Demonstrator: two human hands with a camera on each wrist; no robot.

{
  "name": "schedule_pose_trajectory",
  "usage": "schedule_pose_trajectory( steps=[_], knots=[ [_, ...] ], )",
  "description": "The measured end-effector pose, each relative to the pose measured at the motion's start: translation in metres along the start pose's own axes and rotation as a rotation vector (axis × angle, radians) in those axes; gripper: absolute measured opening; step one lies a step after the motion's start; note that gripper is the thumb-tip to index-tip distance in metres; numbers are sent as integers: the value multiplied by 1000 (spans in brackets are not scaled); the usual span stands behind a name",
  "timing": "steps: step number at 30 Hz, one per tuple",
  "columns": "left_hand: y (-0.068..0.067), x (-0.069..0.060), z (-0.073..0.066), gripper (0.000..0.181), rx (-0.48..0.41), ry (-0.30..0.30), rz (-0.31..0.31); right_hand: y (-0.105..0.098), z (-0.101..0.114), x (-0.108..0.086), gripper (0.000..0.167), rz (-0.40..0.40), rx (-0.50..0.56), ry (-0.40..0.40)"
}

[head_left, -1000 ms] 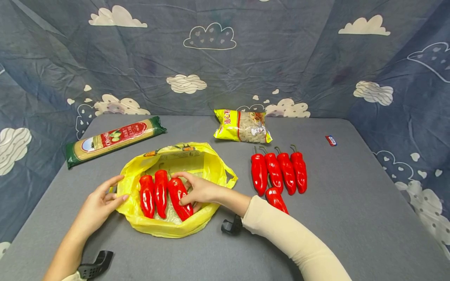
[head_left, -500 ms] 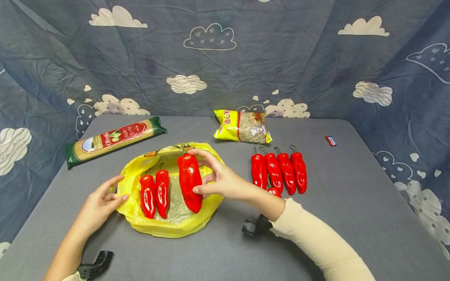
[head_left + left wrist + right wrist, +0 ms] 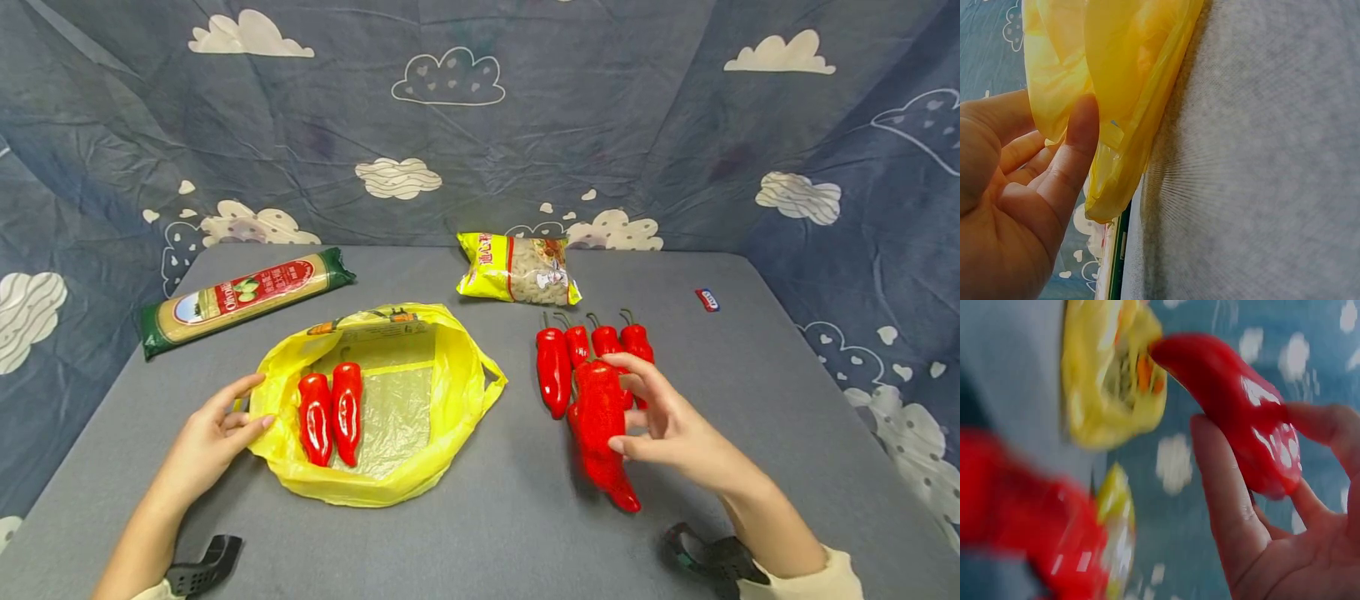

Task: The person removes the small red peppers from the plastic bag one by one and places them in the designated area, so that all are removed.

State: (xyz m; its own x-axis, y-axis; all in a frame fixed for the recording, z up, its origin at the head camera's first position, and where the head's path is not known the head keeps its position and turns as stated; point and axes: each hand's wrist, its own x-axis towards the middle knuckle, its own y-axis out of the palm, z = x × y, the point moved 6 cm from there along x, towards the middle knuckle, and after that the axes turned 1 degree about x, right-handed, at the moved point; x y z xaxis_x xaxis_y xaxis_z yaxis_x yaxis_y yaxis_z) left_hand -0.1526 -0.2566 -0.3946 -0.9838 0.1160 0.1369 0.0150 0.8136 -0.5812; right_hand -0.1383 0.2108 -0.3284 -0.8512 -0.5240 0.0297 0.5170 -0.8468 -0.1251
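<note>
My left hand (image 3: 204,446) pinches the left rim of a yellow plastic bag (image 3: 459,400), its mouth spread wide on the table. Two red peppers (image 3: 347,414) lie side by side inside that bag. To the right, my right hand (image 3: 678,425) grips another red pepper (image 3: 603,429) between thumb and fingers, raised above the table. The right wrist view shows this glossy pepper (image 3: 1229,406) with its tip pointing away from the palm. Behind it, several red peppers (image 3: 552,367) lie in a row with stems to the back. A loose one in front is mostly covered by the held pepper.
A long pack of spaghetti (image 3: 247,296) lies at the back left. The yellow-and-clear bag of pasta (image 3: 519,271) sits at the back middle. A small red and blue tag (image 3: 707,300) is at the right. Patterned cloth (image 3: 480,125) hangs behind the table.
My right hand has lifted one pepper out of the yellow bag and carried it right, over the row of peppers. Two peppers are left inside. The left hand stays on the rim.
</note>
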Motion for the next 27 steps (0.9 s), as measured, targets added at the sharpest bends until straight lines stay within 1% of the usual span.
schedule_pose_trajectory(
  steps=[2, 4, 6, 8, 11, 14, 18, 20, 23, 27],
  knots=[
    [0, 0, 0, 58, 3, -3, -1, -15, -14, -15, 77, -26, -2, 86],
    [-1, 0, 0, 58, 6, -5, -2, -27, -30, -27, 77, -33, 15, 168],
    [-1, 0, 0, 58, 6, -4, -2, -36, -44, -36, 76, -16, 51, 228],
    [-1, 0, -1, 57, 4, 2, -2, -41, -57, -41, 74, 3, 83, 283],
    [0, 1, -2, 57, 3, 4, -2, -47, -73, -45, 73, 8, 87, 352],
    [0, 1, -1, 57, 6, 8, -4, -49, -84, -45, 74, -6, 44, 418],
    [1, 1, 0, 58, 4, 11, -3, -47, -92, -42, 75, -13, 5, 471],
    [1, 1, 0, 58, 3, 11, -1, -46, -94, -42, 75, -17, 3, 476],
    [0, 1, -1, 57, 4, 6, 1, -46, -94, -41, 74, -25, 8, 441],
    [0, 0, -1, 56, 13, -9, 7, -47, -93, -38, 72, -57, -40, 380]
  ],
)
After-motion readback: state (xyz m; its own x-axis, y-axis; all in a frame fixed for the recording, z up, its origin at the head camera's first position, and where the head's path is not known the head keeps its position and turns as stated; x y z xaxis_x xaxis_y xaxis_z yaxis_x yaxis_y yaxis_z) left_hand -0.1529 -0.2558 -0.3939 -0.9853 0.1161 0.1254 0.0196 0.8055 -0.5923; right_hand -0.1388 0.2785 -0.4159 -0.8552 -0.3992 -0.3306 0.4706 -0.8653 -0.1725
